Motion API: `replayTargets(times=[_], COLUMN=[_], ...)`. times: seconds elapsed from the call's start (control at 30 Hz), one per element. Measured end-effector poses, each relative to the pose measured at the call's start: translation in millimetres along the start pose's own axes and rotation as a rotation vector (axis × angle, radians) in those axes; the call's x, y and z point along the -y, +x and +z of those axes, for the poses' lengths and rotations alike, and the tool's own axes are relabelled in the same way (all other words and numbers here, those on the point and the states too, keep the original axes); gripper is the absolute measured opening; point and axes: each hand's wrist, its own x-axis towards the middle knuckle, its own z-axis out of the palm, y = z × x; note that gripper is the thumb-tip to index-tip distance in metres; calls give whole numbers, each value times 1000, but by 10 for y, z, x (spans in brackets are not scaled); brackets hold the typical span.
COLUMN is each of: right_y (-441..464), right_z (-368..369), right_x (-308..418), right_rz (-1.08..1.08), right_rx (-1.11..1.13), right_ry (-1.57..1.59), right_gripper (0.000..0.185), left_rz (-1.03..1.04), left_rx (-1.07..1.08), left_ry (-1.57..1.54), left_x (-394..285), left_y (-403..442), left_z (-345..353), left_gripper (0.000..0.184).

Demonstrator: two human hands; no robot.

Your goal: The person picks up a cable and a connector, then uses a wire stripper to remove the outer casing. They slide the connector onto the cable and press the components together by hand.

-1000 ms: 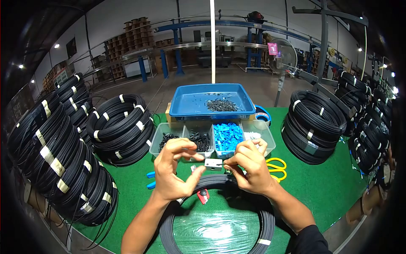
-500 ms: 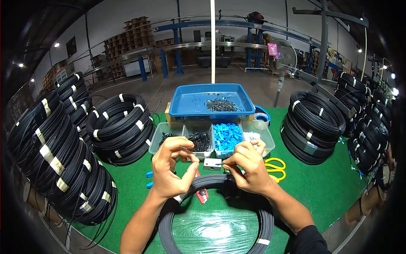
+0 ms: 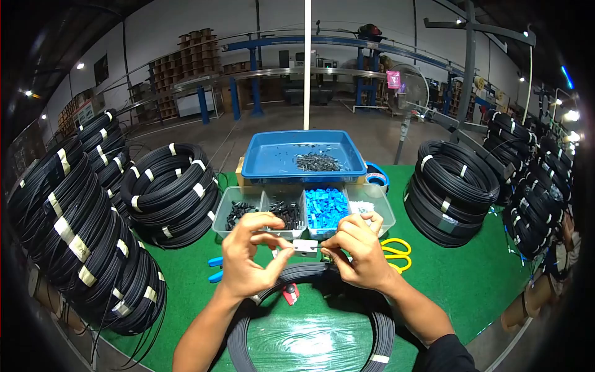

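Observation:
A small grey metal block (image 3: pixel 305 248) with holes in it stands behind the coil, between my two hands. At its left end, my left hand (image 3: pixel 253 255) has thumb and index fingertips close together; anything in that pinch is too small to make out, and the other fingers are curled loosely above. My right hand (image 3: pixel 359 253) pinches a thin black cable (image 3: pixel 317 248), its end at the block's right side. Below both hands lies a coil of black cable (image 3: pixel 385 328) with a white tape band. A red-handled tool (image 3: pixel 290 294) is partly hidden by the coil.
A clear divided bin (image 3: pixel 384 214) holds black parts, blue pieces (image 3: pixel 326 209) and white bits. Behind it stands a blue tray (image 3: pixel 260 164) with black scraps. Yellow-handled scissors (image 3: pixel 406 251) lie right, blue-handled pliers (image 3: pixel 215 270) left. Cable coils (image 3: pixel 170 198) stack on both sides.
My left thumb and index have come right, up to the block's left end. My right hand still pinches the cable at the other side. The whole view has shifted slightly.

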Motion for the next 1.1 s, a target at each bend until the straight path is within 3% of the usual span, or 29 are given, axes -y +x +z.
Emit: replayTargets(times=[0.2, 0.27, 0.3, 0.37, 0.4, 0.5, 0.63, 0.67, 0.77, 0.8, 1.1], right_y=[8, -5, -12, -28, -25, -37, -43, -33, -44, -33, -15], right_z=[-78, -92, -82, -82, -87, -122, -88, -85, -93, -105, -121], right_x=[-56, -24, -34, -82, -88, -60, -44, -23, -39, -27, -17], right_rz=[50, 262, 260, 538, 534, 785, 874, 867, 894, 904, 868], right_rx=[19, 171, 173, 301, 300, 388, 380, 364, 369, 370, 414], right_ry=[39, 301, 306, 944, 948, 1251, 1317, 1329, 1314, 1321, 1254], right_gripper=[11, 10, 10, 15, 15, 17, 17, 17, 17, 17, 18], left_rz=[18, 119, 141, 168, 160, 205, 247, 284, 301, 309, 338], left_rx=[-85, -47, -13, 16, 38, 38, -40, 76, 84, 18, 74], left_ry=[46, 148, 215, 249, 233, 186, 51, 50, 55, 68, 60], left_x=[-35, -30, -84, -103, -118, -125, -135, -153, -146, -165, -60], left_y=[50, 80, 87, 64, 55, 61, 20, 45, 36, 40, -23], left_z=[-81, -66, -64, -46, -41, -19, 63, 28, 51, 104, 166], left_gripper=[52, 53, 53, 55, 55, 56, 56, 65, 65, 56, 58])
